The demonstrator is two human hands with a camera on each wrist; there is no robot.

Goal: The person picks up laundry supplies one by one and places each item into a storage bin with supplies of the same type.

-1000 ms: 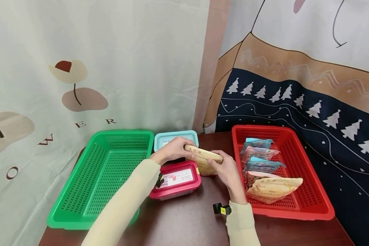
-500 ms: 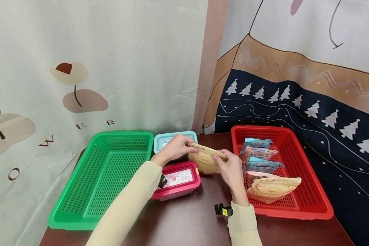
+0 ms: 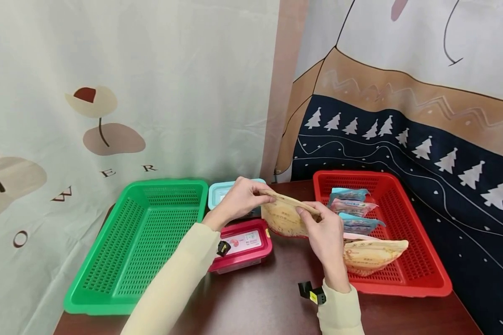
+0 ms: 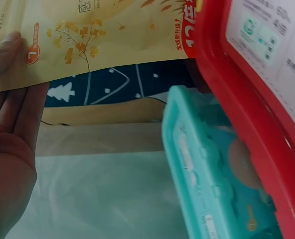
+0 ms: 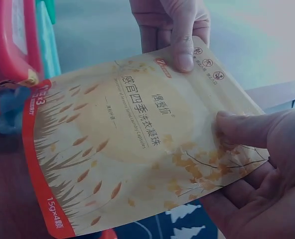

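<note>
A beige pouch of laundry capsules (image 3: 282,217), printed with autumn leaves and a red lower band, hangs between both hands above the table. My left hand (image 3: 242,197) pinches its upper left corner, thumb on the front face and fingers behind. At the opposite upper corner, my right hand (image 3: 328,235) holds it the same way. The right wrist view shows the printed front of the pouch (image 5: 107,149) nearly flat, with both thumbs pressing it. In the left wrist view the left hand (image 4: 13,129) grips the pouch's edge beside the containers.
A red-lidded box (image 3: 245,242) and a light blue-lidded box (image 3: 219,191) stand left of the pouch. The green basket (image 3: 73,284) is farther left. On the right, a red basket (image 3: 427,260) holds blue and pink pouches and another beige pouch (image 3: 375,256). A printed curtain (image 3: 172,93) hangs behind.
Both hands have shifted to the right with the capsule pouch. The pouch's front face has turned more into sight, and the right hand now overlaps the red basket's left edge.
</note>
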